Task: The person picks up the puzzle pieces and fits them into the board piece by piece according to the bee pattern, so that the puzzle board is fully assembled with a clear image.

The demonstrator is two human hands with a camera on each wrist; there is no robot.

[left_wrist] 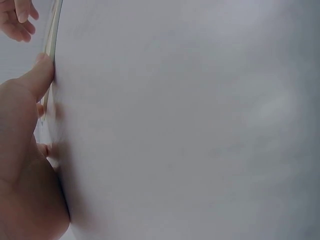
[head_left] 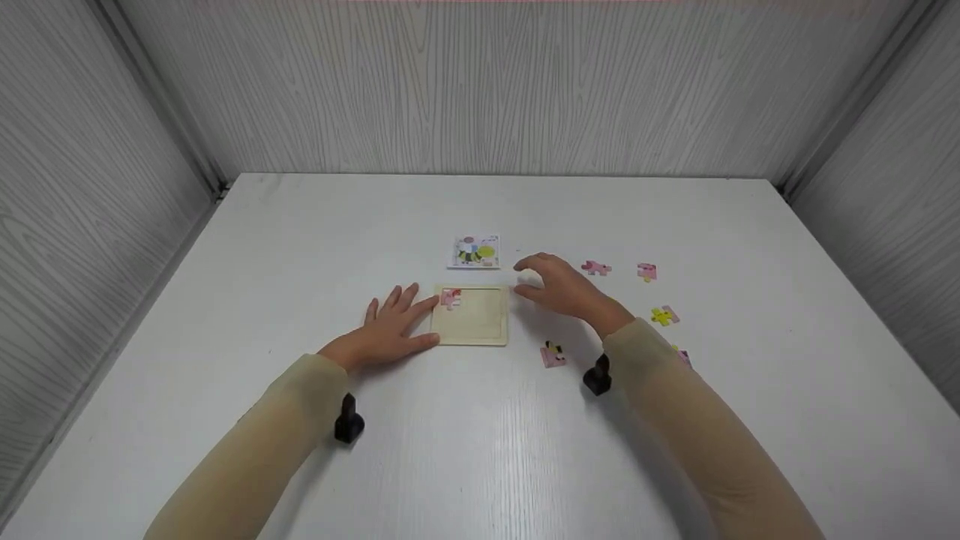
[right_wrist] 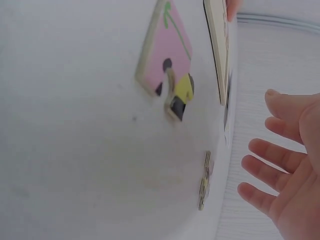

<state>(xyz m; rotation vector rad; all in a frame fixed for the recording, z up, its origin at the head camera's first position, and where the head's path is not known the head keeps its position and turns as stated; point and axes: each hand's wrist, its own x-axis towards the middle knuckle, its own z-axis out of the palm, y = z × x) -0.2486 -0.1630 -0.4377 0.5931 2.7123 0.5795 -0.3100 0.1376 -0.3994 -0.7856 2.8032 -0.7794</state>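
Observation:
A shallow wooden puzzle tray (head_left: pixel 470 339) lies on the white table, with one pink puzzle piece (head_left: pixel 451 300) in its far left corner. My left hand (head_left: pixel 390 330) rests flat beside it, fingers spread, thumb and index fingertip at the tray's left edge. In the left wrist view the thumb (left_wrist: pixel 40 77) lies against the tray's side. Off the tray's far right corner hovers my right hand (head_left: pixel 559 286), its fingers loosely bent and nothing between them. The right wrist view shows those fingers apart above the table. A pink, yellow and black puzzle piece (right_wrist: pixel 162 55) lies below that hand.
Behind the tray is a square card with a bee picture (head_left: pixel 475 253). To the right lie a pink piece (head_left: pixel 597 268), another pink piece (head_left: pixel 647 271) and a yellow piece (head_left: pixel 663 316). One more piece (head_left: pixel 682 355) is partly hidden by the right sleeve. Pale walls enclose the table.

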